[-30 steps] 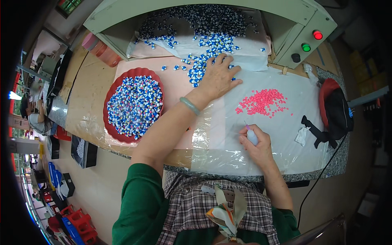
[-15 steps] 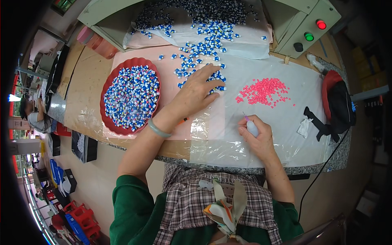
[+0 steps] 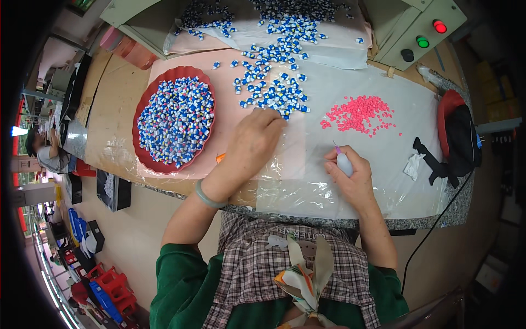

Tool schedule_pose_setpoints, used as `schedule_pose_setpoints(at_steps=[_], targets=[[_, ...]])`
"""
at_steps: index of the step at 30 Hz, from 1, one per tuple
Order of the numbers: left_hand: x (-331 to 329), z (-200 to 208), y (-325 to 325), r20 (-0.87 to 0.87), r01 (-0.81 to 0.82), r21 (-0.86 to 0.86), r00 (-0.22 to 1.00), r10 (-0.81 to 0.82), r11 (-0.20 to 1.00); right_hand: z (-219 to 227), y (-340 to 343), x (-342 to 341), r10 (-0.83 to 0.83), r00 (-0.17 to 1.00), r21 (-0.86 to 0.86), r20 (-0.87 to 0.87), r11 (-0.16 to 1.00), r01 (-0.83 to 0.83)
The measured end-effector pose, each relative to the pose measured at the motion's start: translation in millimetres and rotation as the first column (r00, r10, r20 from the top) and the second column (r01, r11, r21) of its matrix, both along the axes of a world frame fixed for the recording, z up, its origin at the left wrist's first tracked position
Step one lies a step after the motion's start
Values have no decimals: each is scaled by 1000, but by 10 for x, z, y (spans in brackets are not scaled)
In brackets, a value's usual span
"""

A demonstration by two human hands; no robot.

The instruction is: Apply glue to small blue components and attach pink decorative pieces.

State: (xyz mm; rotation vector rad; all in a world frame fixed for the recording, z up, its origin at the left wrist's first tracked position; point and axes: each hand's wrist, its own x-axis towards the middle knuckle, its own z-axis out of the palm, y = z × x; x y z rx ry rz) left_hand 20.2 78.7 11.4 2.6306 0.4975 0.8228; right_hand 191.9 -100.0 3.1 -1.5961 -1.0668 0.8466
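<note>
Hands over plastic-covered bench. L hand (image 3: 253, 140) stretched fwd, palm down, fingers loosely curled, fingertips at near edge of scattered blue-white pieces (image 3: 276, 93); can't tell whether it grips any. Pale green bangle (image 3: 207, 196) on L wrist, forearm angled up from lower left. R hand (image 3: 350, 172) rests on clear plastic sheet (image 3: 307, 175), fist closed round small white squeeze bottle (image 3: 344, 163), thin purple nozzle pointing up-left. Pile of tiny pink bits (image 3: 359, 113) just beyond R hand, loose, granular. Red oval tray (image 3: 143, 159), glossy rim, heaped w/ same blue-white pieces, sits well left of L hand. Sheet crinkled, shiny; speckled stone bench edge (image 3: 329, 222) below. Grey control box (image 3: 424, 30) w/ red, green, black buttons top right.
</note>
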Motion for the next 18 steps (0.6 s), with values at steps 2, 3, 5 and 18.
schedule_pose_setpoints(at_steps=[2, 3, 5, 18], targets=[[-61, -68, -33, -38, -12, 82, 999, 15, 997, -36, 29, -55, -24, 1000, 25, 5, 999, 24], [-100, -12, -36, -105, 16, 53, 994, -10, 998, -29, 38, -88, -34, 999, 17, 27, 999, 33], [-134, -99, -62, -122, 14, 43, 993, -8, 999, -67, 11, -116, -49, 998, -19, 28, 999, 49], [-127, -101, -474, 353, 290, -868, 931, 91, 403, -48, -76, -36, 53, 924, 203, -380, 979, 27]])
